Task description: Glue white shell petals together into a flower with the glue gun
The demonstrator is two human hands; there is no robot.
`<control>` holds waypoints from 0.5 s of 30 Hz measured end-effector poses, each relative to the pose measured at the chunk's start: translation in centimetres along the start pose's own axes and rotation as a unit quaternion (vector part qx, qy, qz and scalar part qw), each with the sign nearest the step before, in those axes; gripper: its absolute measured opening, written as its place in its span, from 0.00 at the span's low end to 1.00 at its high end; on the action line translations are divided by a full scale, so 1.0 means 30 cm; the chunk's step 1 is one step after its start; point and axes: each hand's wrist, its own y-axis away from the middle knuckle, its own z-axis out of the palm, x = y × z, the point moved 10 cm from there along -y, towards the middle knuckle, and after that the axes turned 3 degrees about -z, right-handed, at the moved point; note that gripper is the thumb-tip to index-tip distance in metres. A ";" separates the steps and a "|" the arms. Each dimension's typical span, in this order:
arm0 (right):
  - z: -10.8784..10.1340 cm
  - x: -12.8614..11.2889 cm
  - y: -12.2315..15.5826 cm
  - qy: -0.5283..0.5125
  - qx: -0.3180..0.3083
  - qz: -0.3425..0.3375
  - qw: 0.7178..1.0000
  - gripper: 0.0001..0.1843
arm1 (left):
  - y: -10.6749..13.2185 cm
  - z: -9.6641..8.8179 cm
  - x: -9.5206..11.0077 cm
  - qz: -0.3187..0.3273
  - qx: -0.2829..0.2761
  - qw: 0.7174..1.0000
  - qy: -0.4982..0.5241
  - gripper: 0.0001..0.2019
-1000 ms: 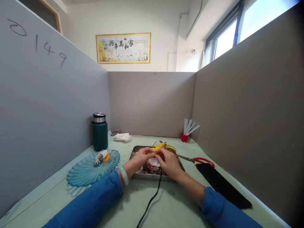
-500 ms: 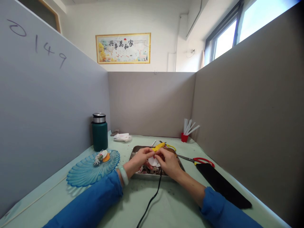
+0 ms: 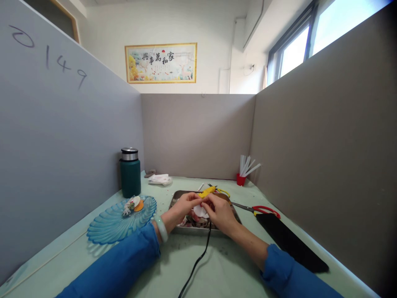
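Note:
My left hand [image 3: 181,209] and my right hand [image 3: 221,212] meet over a metal tray [image 3: 174,199] in the middle of the green table. Both pinch a small white shell-like piece [image 3: 201,212] between their fingertips. Just behind them a yellow glue gun [image 3: 207,191] rests at the tray's far edge. Its black cord [image 3: 195,265] runs toward me between my blue sleeves. The tray holds several small pieces under my hands.
A blue glass shell-shaped plate [image 3: 111,225] with a few shells lies at left, a green flask [image 3: 130,174] behind it. Red-handled scissors [image 3: 260,210] and a black flat object [image 3: 290,242] lie at right. A red cup of white sticks [image 3: 242,177] and crumpled tissue [image 3: 159,179] stand at the back. Partition walls enclose three sides.
Almost nothing differs; my fingers shift slightly on the white piece while both hands stay over the tray.

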 end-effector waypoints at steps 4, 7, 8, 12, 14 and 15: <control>-0.002 0.002 0.002 0.007 0.003 0.004 1.000 0.06 | 0.000 0.001 0.006 0.010 -0.001 1.000 0.003 0.19; -0.002 0.005 0.003 0.011 0.004 0.007 1.000 0.06 | 0.001 0.001 0.010 0.011 0.003 1.000 0.005 0.19; -0.002 0.005 0.003 0.013 0.004 0.007 1.000 0.06 | 0.001 0.001 0.010 0.010 0.003 1.000 0.005 0.19; 0.000 0.010 0.003 0.021 0.003 0.013 1.000 0.05 | 0.003 0.002 0.012 0.010 -0.001 1.000 0.003 0.19; 0.000 0.012 0.003 0.023 0.002 0.016 1.000 0.05 | 0.005 0.003 0.015 0.013 -0.005 1.000 0.002 0.19; 0.001 0.011 0.002 0.023 0.002 0.015 1.000 0.06 | 0.005 0.003 0.015 0.013 -0.006 1.000 0.002 0.19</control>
